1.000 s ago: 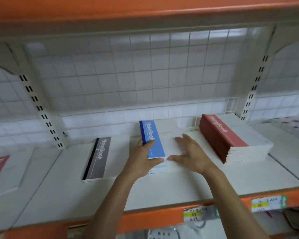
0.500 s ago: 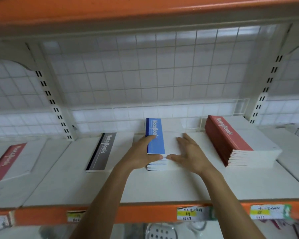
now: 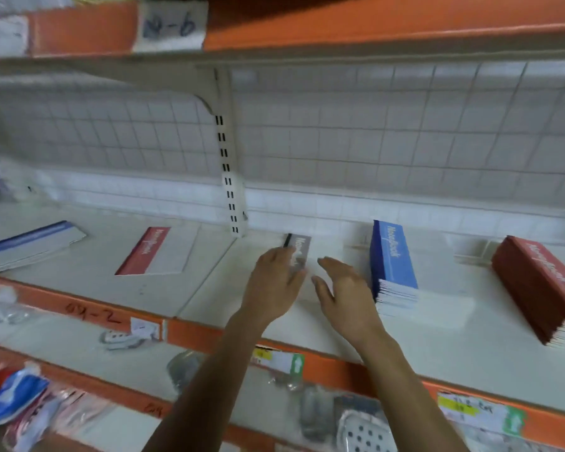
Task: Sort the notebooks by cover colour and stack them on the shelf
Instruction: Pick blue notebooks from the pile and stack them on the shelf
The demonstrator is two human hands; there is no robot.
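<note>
a head-height view of a white shop shelf (image 3: 437, 347) with an orange front edge. both of the person's bare hands reach onto it over a single grey notebook (image 3: 302, 244) that lies flat near the back, just right of a slotted upright post (image 3: 229, 177). the left hand (image 3: 273, 288) lies over the notebook's grey spine strip with fingers fairly straight and relaxed, gripping nothing. the right hand (image 3: 344, 298) is also open, palm down, over the white part of the cover. motion blur hides whether either hand actually touches it. the hands sit either side of the notebook, probably to square it up or slide it as the start of a grey pile.

just right of the right hand is a stack of blue notebooks (image 3: 393, 265), spines to the left and page edges facing forward. well apart further right is a taller stack of red notebooks (image 3: 542, 288), laid the same way. each colour seems to have its own spot, so these two piles look sorted.

left of the post, in the next bay, a lone red notebook (image 3: 157, 252) lies flat, and a blue notebook (image 3: 30, 243) lies at the far left; both look unsorted. the post and the shelf seam stand between them and the piles. a wire grid (image 3: 372, 141) backs the shelf. price labels (image 3: 279, 360) are stuck on the orange edge, and packaged goods (image 3: 356, 429) sit blurred on the shelf below.
</note>
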